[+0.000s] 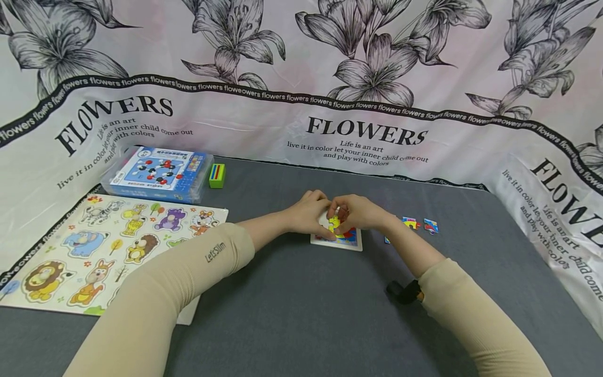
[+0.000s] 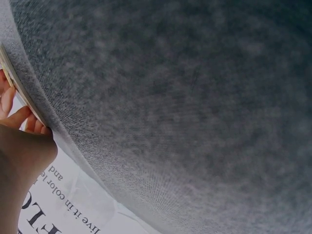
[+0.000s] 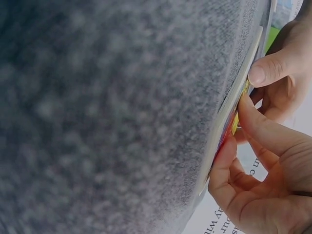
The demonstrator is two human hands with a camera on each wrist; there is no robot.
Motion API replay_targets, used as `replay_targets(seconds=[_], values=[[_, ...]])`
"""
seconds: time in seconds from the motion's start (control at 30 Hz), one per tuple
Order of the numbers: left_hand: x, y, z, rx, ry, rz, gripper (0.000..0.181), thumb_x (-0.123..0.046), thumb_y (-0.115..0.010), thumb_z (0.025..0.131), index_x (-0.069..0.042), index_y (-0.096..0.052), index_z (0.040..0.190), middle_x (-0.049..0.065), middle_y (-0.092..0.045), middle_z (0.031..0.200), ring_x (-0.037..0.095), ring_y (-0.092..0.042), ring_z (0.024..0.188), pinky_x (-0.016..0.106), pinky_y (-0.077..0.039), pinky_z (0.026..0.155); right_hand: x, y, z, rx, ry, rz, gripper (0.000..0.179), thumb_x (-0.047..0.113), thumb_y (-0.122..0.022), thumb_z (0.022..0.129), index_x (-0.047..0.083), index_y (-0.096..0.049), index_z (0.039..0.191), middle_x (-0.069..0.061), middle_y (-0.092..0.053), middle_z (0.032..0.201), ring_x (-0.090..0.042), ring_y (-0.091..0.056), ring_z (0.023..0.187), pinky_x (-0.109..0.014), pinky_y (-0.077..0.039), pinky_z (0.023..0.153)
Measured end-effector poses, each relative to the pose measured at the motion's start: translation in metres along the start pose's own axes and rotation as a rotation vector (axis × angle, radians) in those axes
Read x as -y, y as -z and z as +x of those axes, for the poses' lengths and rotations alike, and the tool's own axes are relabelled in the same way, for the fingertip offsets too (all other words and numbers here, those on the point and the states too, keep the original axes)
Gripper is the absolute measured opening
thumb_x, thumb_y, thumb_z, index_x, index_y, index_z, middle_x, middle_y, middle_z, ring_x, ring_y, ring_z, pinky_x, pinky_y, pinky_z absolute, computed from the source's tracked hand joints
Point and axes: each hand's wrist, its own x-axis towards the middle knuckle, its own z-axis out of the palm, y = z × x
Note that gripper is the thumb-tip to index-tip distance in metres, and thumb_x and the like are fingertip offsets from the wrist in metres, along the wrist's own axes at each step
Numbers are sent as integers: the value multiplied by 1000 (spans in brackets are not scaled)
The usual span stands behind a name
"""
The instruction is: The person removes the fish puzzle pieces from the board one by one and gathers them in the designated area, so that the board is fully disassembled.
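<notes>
A small jigsaw puzzle board (image 1: pixel 360 248) with a pale rim lies on the dark table, showing yellow, red and blue artwork. My left hand (image 1: pixel 308 213) grips it at the left side, thumb on the near part and fingers toward the far edge. Over the board's right half, my right hand (image 1: pixel 359 212) pinches a yellow puzzle piece (image 3: pixel 236 125) between thumb and fingers, close against the picture. Both hands cover much of the board. In the left wrist view, the left hand (image 2: pixel 24 127) sits at the board's edge.
Loose puzzle pieces (image 1: pixel 431 225) lie right of the board, partly behind the right forearm. To the left are a large animal puzzle board (image 1: pixel 113 251), a clear-and-blue boxed molecule set (image 1: pixel 157 173) and a green block (image 1: pixel 217 176). A flower-printed cloth (image 1: pixel 264 120) stands behind.
</notes>
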Motion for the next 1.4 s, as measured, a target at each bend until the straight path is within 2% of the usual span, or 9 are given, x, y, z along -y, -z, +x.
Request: replay_targets(seconds=[0.47,0.83,0.93,1.07,1.23,1.4], values=[[0,0,0,4,4,12,80,-51,-77,80,-11,-49,144,11,-40,146,28,-35,132,42,-36,111,1,0,0,4,13,-4,36,11,-83,78,13,-62,107,-8,-68,87,-19,-58,79,-27,-49,70],[-1,0,0,0,2,4,79,-50,-78,80,-10,-50,142,10,-40,146,27,-35,130,40,-38,107,1,0,2,-1,3,3,36,10,-83,77,13,-60,105,-3,-62,76,-18,-54,70,-27,-46,66],[0,0,0,-3,5,6,76,-51,-78,80,-10,-52,139,10,-40,146,27,-36,130,40,-38,108,1,0,2,-7,5,1,36,8,-82,77,13,-60,105,-3,-61,78,-19,-54,72,-28,-46,66],[0,-1,1,-5,5,16,71,-52,-78,79,-11,-56,133,10,-40,146,26,-36,130,40,-38,108,2,2,1,-17,18,-6,28,7,-78,81,14,-63,104,-5,-67,88,-20,-60,84,-29,-50,72],[1,-1,1,-5,2,12,77,-52,-77,80,-11,-53,139,10,-41,145,26,-36,129,39,-39,105,2,7,-2,-28,37,25,16,9,-68,89,14,-69,104,-6,-68,90,-20,-61,83,-31,-51,74],[1,0,1,2,6,13,82,-52,-77,80,-10,-49,144,10,-39,146,25,-35,130,39,-40,106,-2,16,-8,-45,43,92,19,11,-66,91,13,-69,109,-7,-66,92,-21,-57,83,-34,-50,77]])
